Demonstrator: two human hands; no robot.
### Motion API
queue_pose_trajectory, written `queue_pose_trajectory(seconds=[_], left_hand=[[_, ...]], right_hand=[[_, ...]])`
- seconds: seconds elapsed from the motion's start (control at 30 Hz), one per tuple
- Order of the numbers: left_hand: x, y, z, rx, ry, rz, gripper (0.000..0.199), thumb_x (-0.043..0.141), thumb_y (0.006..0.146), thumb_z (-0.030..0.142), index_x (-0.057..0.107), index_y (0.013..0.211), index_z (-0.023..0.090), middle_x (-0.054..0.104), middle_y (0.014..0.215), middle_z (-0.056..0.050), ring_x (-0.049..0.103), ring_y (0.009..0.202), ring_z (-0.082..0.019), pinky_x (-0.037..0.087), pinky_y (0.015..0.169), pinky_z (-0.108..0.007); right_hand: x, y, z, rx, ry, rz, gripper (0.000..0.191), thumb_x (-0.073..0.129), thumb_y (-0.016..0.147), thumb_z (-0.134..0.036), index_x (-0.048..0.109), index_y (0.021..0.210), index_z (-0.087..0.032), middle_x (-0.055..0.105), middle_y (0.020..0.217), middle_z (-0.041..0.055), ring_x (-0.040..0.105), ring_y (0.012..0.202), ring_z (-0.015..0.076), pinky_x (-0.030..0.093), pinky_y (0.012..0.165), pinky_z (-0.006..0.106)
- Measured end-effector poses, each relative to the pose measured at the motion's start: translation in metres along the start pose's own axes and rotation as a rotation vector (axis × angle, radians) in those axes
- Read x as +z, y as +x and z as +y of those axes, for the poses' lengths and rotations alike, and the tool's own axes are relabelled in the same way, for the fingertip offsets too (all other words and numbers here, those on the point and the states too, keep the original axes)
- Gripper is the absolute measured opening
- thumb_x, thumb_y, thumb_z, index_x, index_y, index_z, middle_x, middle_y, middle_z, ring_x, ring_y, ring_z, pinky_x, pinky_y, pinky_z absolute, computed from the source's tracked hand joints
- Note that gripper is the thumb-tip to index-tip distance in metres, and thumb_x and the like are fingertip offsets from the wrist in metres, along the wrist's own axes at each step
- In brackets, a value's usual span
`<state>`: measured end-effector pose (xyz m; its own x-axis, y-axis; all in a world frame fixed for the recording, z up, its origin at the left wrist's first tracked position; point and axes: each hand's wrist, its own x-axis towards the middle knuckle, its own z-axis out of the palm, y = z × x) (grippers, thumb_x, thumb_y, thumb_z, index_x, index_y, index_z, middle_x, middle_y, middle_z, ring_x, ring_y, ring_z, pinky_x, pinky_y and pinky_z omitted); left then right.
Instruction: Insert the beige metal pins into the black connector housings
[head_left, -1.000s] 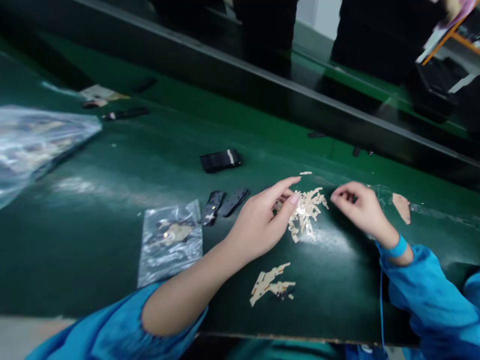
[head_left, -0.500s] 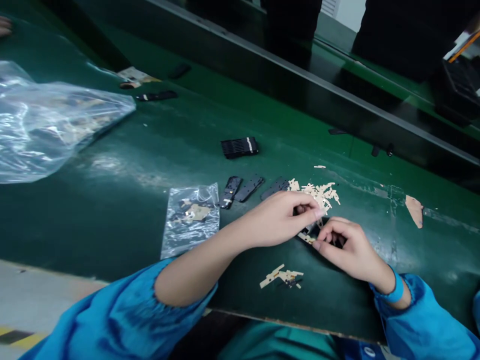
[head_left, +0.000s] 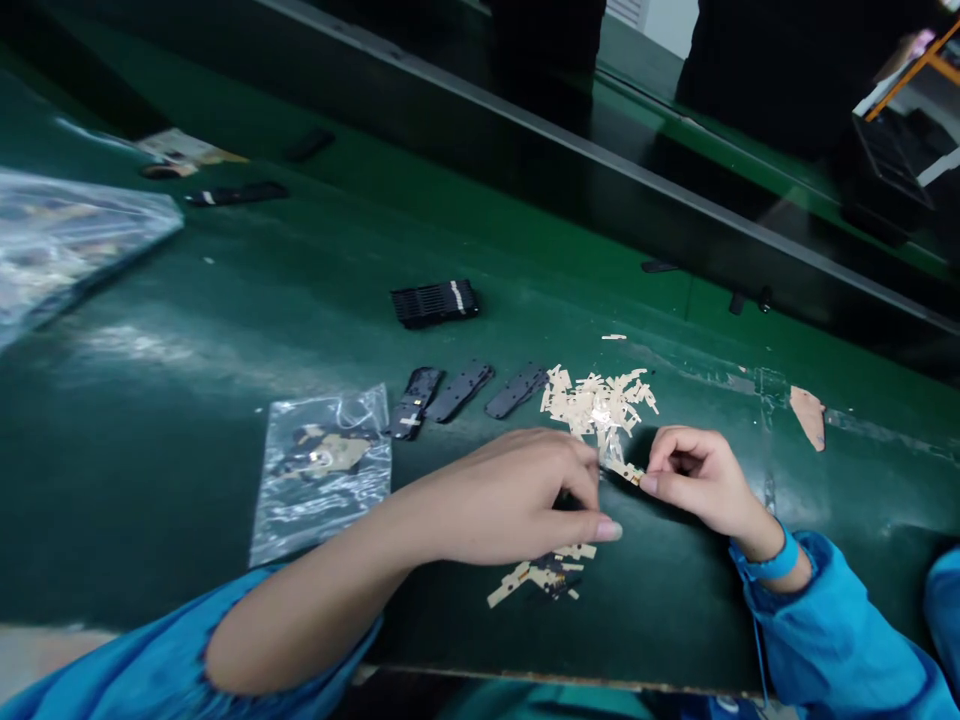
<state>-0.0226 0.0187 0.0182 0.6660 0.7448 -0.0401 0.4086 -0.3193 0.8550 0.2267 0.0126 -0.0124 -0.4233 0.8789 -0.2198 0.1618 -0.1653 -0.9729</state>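
Note:
My right hand [head_left: 697, 485] is closed in a pinch on the end of a small cream strip [head_left: 624, 472] with dark and gold-brown marks. Just below the big pile of cream cut pieces [head_left: 592, 400], this strip points left from my fingertips. My left hand [head_left: 532, 500] hovers over a smaller pile of cream and dark pieces [head_left: 525, 580], its thumb apart from the bent fingers and nothing visible between them. Part of that smaller pile is hidden under the hand. Left of the big pile lie dark flat plates [head_left: 460, 390].
A small clear bag [head_left: 322, 520] of parts lies by my left forearm, a larger clear bag [head_left: 82, 230] at far left. A stack of black parts [head_left: 435, 303] sits behind the plates. A tan scrap [head_left: 808, 417] is at right. A dark rail [head_left: 600, 150] runs along the back.
My left hand has moved away from my right hand, toward me and left, over the smaller pile. My right hand still pinches the strip. The camera view has shifted right.

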Motion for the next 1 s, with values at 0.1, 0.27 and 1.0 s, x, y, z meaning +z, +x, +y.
queue_pose_trajectory(seconds=[0.1, 0.27, 1.0], left_hand=[[-0.001, 0.004, 0.001, -0.046, -0.143, 0.013, 0.023, 0.068, 0.096, 0.038, 0.081, 0.084, 0.023, 0.073, 0.080, -0.001, 0.067, 0.076, -0.019, 0.047, 0.070, -0.028], [0.000, 0.008, 0.002, -0.106, -0.247, -0.015, 0.029, 0.056, 0.100, 0.036, 0.075, 0.083, 0.020, 0.067, 0.073, 0.001, 0.058, 0.065, -0.015, 0.041, 0.061, -0.026], [0.019, 0.012, -0.009, 0.064, -0.060, 0.366, 0.028, 0.050, 0.103, 0.023, 0.077, 0.095, 0.022, 0.078, 0.091, -0.003, 0.072, 0.086, -0.021, 0.055, 0.080, -0.034]], right_hand=[[0.007, -0.002, 0.001, -0.069, -0.001, 0.036, 0.019, 0.085, 0.081, -0.027, 0.070, 0.073, -0.020, 0.055, 0.065, -0.0033, 0.043, 0.056, 0.0110, 0.033, 0.051, 0.025], [0.015, -0.003, -0.002, -0.120, -0.049, 0.026, 0.013, 0.081, 0.085, -0.028, 0.074, 0.077, -0.020, 0.059, 0.069, -0.0009, 0.047, 0.058, 0.0128, 0.037, 0.053, 0.027], [0.021, 0.014, -0.017, -0.288, -0.320, 0.248, 0.012, 0.070, 0.086, -0.020, 0.077, 0.077, -0.023, 0.070, 0.071, 0.0022, 0.056, 0.058, 0.0151, 0.044, 0.052, 0.028]])
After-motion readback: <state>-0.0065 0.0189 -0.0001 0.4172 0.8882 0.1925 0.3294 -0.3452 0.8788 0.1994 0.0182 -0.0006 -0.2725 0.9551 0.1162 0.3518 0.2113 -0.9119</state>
